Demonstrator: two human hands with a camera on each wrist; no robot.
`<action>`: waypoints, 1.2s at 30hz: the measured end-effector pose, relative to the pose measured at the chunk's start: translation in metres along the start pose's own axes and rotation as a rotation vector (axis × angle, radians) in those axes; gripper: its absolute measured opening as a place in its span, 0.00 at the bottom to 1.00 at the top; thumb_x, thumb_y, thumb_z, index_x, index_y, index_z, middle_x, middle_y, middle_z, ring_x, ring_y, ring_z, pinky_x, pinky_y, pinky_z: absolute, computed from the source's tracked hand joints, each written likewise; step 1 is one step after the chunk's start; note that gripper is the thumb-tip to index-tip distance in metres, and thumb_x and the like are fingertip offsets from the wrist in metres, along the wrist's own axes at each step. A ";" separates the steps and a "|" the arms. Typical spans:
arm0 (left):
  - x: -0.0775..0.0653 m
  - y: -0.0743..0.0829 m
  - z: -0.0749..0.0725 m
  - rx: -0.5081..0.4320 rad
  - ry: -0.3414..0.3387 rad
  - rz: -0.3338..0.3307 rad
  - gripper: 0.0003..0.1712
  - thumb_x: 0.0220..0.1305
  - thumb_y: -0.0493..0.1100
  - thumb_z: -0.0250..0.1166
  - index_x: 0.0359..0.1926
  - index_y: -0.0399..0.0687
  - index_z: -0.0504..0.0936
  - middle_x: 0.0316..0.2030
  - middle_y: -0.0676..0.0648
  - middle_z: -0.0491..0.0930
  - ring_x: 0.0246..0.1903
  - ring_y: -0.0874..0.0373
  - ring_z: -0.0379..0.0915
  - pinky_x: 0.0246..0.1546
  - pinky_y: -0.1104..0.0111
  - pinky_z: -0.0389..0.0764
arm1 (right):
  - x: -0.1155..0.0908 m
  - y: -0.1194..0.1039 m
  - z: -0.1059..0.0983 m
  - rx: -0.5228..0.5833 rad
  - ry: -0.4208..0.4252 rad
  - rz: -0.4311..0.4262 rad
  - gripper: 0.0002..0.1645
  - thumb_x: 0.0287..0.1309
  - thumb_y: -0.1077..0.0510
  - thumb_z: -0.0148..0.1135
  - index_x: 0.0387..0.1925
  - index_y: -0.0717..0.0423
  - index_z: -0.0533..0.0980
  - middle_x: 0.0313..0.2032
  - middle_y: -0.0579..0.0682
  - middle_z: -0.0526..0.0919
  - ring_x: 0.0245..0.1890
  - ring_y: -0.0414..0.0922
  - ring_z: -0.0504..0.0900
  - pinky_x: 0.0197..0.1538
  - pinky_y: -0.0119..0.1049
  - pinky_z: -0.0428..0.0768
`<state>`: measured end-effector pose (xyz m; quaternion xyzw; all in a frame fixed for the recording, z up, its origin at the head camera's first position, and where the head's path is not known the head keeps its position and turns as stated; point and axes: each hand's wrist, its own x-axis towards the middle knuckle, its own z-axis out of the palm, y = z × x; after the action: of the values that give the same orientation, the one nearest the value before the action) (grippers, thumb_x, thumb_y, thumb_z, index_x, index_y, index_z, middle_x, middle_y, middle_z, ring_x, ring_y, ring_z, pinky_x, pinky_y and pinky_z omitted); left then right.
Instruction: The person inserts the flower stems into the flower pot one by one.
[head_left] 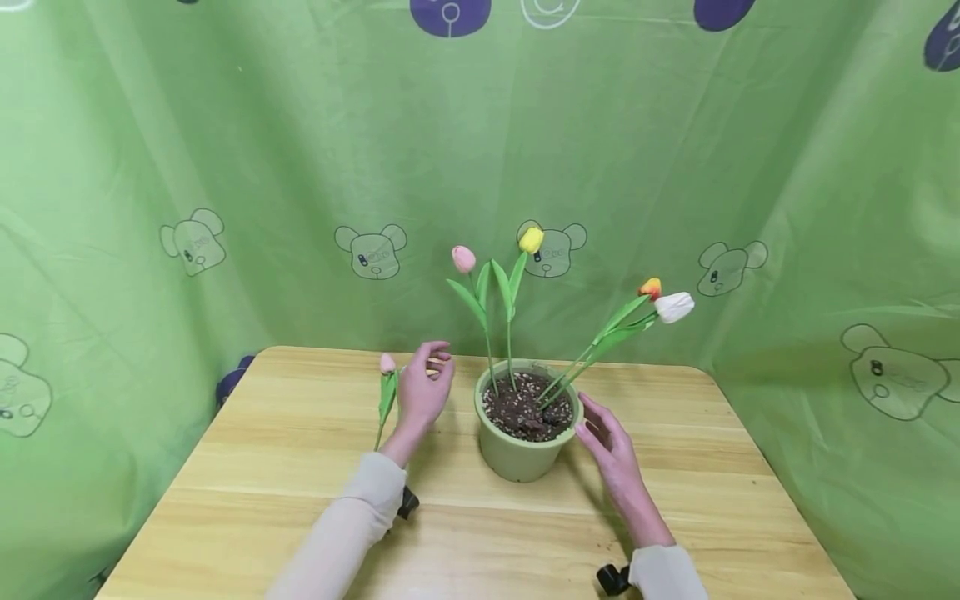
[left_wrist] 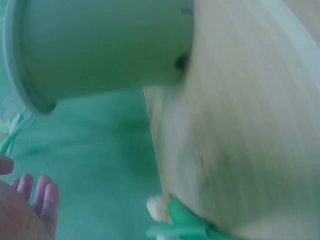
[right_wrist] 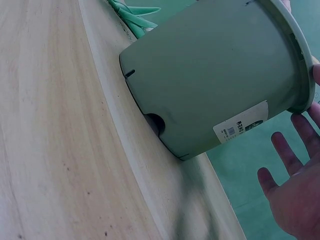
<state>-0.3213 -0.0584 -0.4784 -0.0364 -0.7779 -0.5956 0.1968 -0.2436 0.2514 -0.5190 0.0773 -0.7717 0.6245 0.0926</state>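
Nearest, at the bottom of the head view, two pale sleeves [head_left: 337, 533] are showing, each with a black device [head_left: 408, 503] at the wrist. Near the centre, the left hand [head_left: 425, 387] is hanging free, its fingers loosely bent and gripping nothing. A loose pink tulip [head_left: 387, 392] is lying on the table [head_left: 247, 500] just left of it, the left forearm hiding its lower stem. The right hand [head_left: 611, 450] is resting straight, spread fingers against the right rim of the green pot [head_left: 521, 454], which is standing upright right of centre. Only the right wrist view is showing the white label [right_wrist: 241, 122], bearing a barcode and dark characters too small to read, and a large notch [right_wrist: 156, 122] at the base. In the soil [head_left: 517, 408], a pink tulip [head_left: 463, 259] and a yellow tulip [head_left: 532, 241] are rising, while an orange-red tulip [head_left: 651, 288] and a white tulip [head_left: 675, 307] are leaning right. Behind, a green curtain [head_left: 262, 150] printed with bear heads is hanging
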 end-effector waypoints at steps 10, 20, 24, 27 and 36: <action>-0.007 -0.024 -0.067 0.161 -0.005 -0.156 0.20 0.67 0.40 0.67 0.60 0.50 0.80 0.52 0.46 0.85 0.49 0.48 0.83 0.50 0.53 0.84 | 0.002 0.002 0.000 -0.001 0.000 -0.009 0.32 0.76 0.58 0.56 0.76 0.56 0.64 0.75 0.60 0.67 0.65 0.30 0.70 0.67 0.16 0.67; -0.022 -0.058 -0.120 0.259 -0.090 -0.333 0.23 0.69 0.41 0.65 0.64 0.48 0.77 0.54 0.43 0.82 0.44 0.49 0.82 0.32 0.70 0.78 | 0.002 0.002 0.000 0.008 0.000 -0.017 0.32 0.76 0.59 0.56 0.76 0.57 0.63 0.75 0.62 0.66 0.65 0.29 0.70 0.66 0.15 0.67; -0.031 -0.065 -0.130 0.240 -0.146 -0.378 0.25 0.68 0.40 0.65 0.65 0.44 0.75 0.54 0.40 0.81 0.42 0.46 0.83 0.30 0.68 0.82 | 0.001 0.002 -0.001 0.008 -0.004 -0.022 0.32 0.76 0.59 0.56 0.76 0.57 0.63 0.75 0.62 0.66 0.66 0.29 0.70 0.67 0.16 0.66; -0.037 -0.069 -0.134 0.199 -0.190 -0.410 0.26 0.68 0.38 0.65 0.66 0.40 0.74 0.54 0.37 0.80 0.40 0.46 0.83 0.35 0.64 0.88 | 0.001 0.002 -0.001 0.006 -0.001 -0.018 0.32 0.76 0.58 0.56 0.76 0.57 0.63 0.75 0.61 0.66 0.66 0.29 0.70 0.68 0.17 0.66; -0.049 -0.082 -0.138 0.116 -0.252 -0.495 0.26 0.66 0.34 0.66 0.64 0.36 0.73 0.49 0.39 0.79 0.40 0.51 0.81 0.37 0.65 0.89 | 0.001 0.002 0.000 0.009 -0.002 -0.020 0.32 0.76 0.58 0.56 0.76 0.57 0.63 0.75 0.61 0.66 0.66 0.30 0.71 0.69 0.19 0.67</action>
<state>-0.2634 -0.2031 -0.5411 0.0923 -0.8142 -0.5709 -0.0514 -0.2454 0.2522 -0.5210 0.0858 -0.7681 0.6270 0.0978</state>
